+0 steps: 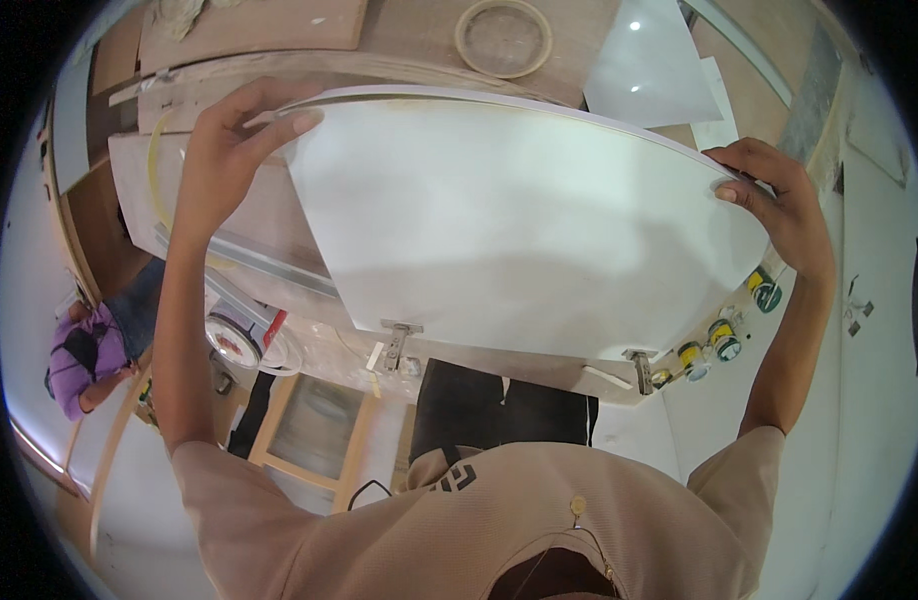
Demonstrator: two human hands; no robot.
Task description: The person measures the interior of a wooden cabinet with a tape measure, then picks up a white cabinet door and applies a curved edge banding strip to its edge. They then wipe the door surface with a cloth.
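Workroom with white walls and a wooden tabletop, dusty beige, running across the upper part of the view.

Far left: 1 other person, purple top and blue lower garment, well apart from the tabletop work.

Left: 1 narrow yellow strip, curved. 1 grey metal strip, lying aslant beside the panel. 1 round white container with a patch of red, near the left forearm.

Left hand: pinching the upper left corner of the white panel, thumb on the near face, other fingers around the far edge.

Lower left: 1 wooden frame with a glassy pane, below tabletop level.

Centre: 1 white panel, broad, smooth, between the 2 hands and in front of the tabletop's far part. Attached at its lower edge, 2 metal hinges, 1 toward the left and 1 toward the right. Beyond its upper edge, 1 pale ring.

Right of centre: 1 white sheet, glossy.

Right: 3 small tins, green and yellow, in a slanting row beside the panel.

Right hand: pinching the panel's upper right edge, thumb in front, fingers behind.
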